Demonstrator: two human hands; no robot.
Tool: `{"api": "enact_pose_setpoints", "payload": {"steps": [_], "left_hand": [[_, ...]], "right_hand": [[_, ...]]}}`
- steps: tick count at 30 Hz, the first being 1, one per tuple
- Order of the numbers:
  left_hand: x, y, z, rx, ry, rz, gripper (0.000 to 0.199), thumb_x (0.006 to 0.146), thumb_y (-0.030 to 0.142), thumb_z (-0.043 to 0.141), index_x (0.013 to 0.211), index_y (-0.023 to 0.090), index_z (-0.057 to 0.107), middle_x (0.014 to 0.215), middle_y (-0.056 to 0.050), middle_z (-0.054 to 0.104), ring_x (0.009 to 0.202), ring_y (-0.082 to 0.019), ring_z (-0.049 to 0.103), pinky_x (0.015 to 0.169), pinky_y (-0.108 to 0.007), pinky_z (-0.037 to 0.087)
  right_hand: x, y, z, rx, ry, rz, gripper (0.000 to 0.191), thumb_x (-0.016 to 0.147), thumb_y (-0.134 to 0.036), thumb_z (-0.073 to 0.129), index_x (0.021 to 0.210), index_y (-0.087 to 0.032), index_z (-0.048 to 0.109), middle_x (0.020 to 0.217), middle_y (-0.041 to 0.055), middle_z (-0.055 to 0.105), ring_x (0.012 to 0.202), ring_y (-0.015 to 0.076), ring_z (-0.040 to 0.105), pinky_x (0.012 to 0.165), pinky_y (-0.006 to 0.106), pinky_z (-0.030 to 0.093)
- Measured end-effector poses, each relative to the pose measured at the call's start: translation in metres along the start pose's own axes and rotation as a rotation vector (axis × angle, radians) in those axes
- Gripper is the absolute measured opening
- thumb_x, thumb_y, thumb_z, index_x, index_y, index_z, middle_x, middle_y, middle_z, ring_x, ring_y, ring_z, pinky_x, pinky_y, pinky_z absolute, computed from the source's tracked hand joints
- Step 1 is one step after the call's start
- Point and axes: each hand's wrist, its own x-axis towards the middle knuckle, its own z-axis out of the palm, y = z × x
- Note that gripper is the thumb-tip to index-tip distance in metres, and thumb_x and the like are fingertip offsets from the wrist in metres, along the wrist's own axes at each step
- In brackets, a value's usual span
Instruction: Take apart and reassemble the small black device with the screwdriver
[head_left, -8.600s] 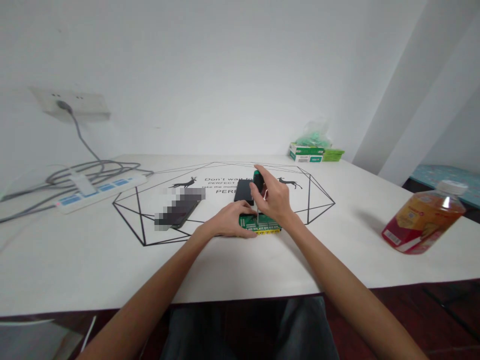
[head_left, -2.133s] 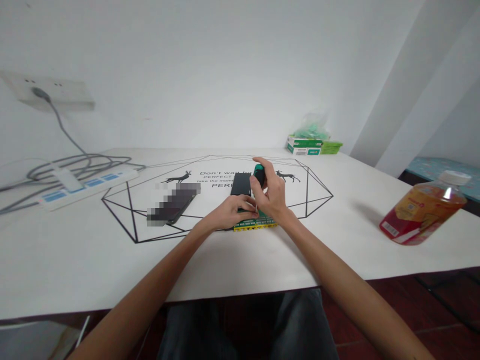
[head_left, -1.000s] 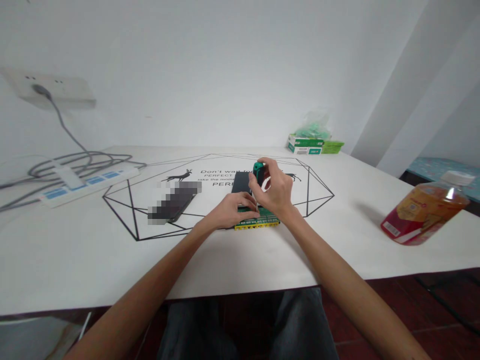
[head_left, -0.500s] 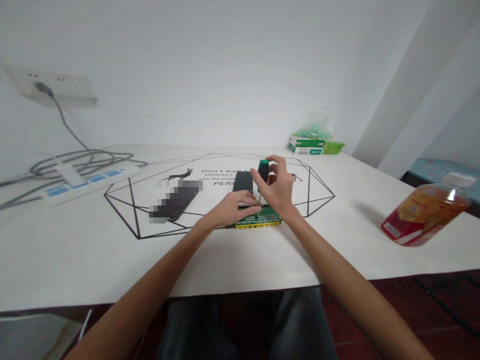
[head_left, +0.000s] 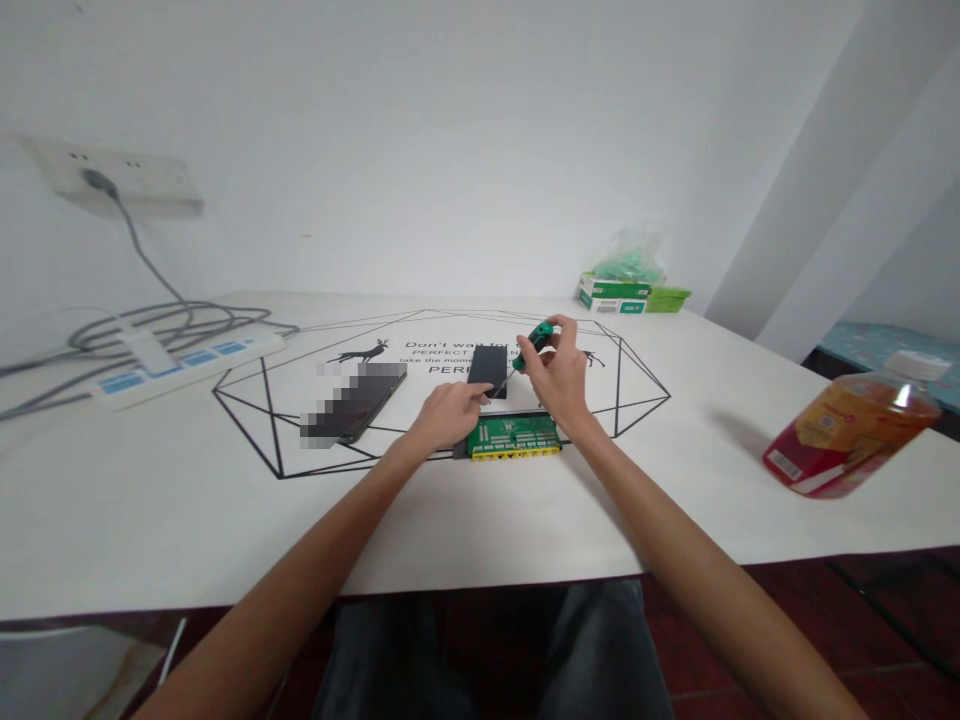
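A screwdriver (head_left: 534, 345) with a black and green handle is gripped in my right hand (head_left: 562, 372). It is tilted, its thin shaft pointing down and left. My left hand (head_left: 450, 412) has its fingers drawn together at the screwdriver's tip; anything tiny between them is too small to make out. Just below both hands lies a green circuit board (head_left: 514, 434) with a row of yellow connectors along its near edge, set in a dark housing. Behind it, partly covered by the left fingertips and shaft, is a flat black rectangular object (head_left: 489, 365).
A dark phone-like object (head_left: 367, 400), partly pixelated, lies to the left. Farther left are a white power strip (head_left: 187, 368) and coiled grey cables (head_left: 180, 312). A drink bottle (head_left: 847, 430) stands on the right of the white table (head_left: 495, 530). Small green-and-white boxes (head_left: 615, 295) sit at the back.
The screwdriver has come up off the circuit board and tipped from upright to slanted. My left hand has moved off the board, up and left to the screwdriver's tip.
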Motion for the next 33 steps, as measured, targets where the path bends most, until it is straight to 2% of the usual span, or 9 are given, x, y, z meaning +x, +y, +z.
{"api": "enact_pose_setpoints", "payload": {"steps": [12,21,26,33], "left_hand": [[0.000,0.007,-0.002,0.079,-0.041,0.003,0.044,0.084,0.015,0.041,0.121,0.014,0.065,0.113,-0.006,0.071,0.111,-0.024,0.062,0.100,-0.035,0.043],[-0.001,0.009,-0.003,0.072,-0.039,-0.008,0.043,0.083,0.016,0.043,0.120,0.016,0.066,0.113,-0.005,0.070,0.104,-0.024,0.065,0.096,-0.033,0.045],[-0.001,0.006,-0.001,0.083,-0.039,-0.006,0.044,0.083,0.015,0.043,0.119,0.018,0.066,0.116,-0.003,0.069,0.111,-0.023,0.062,0.099,-0.031,0.043],[-0.001,0.006,-0.002,0.105,-0.043,0.005,0.042,0.085,0.019,0.041,0.119,0.018,0.066,0.115,-0.005,0.070,0.107,-0.024,0.064,0.095,-0.032,0.045]], "right_hand": [[-0.001,0.005,0.003,-0.035,-0.033,0.003,0.037,0.087,-0.045,0.053,0.110,-0.020,0.039,0.073,0.0020,0.065,0.048,0.0132,0.058,0.048,0.023,0.040],[-0.001,0.011,0.005,-0.049,-0.045,0.005,0.036,0.087,-0.045,0.053,0.110,-0.020,0.040,0.073,0.0020,0.065,0.048,0.0126,0.057,0.047,0.022,0.038],[-0.001,0.012,0.006,-0.048,-0.050,0.017,0.036,0.088,-0.045,0.053,0.111,-0.021,0.039,0.074,0.0021,0.066,0.049,0.0128,0.058,0.048,0.022,0.039],[-0.001,0.010,0.006,-0.033,-0.053,0.024,0.036,0.088,-0.045,0.054,0.110,-0.021,0.039,0.074,0.0020,0.065,0.049,0.0123,0.058,0.048,0.022,0.039]]}}
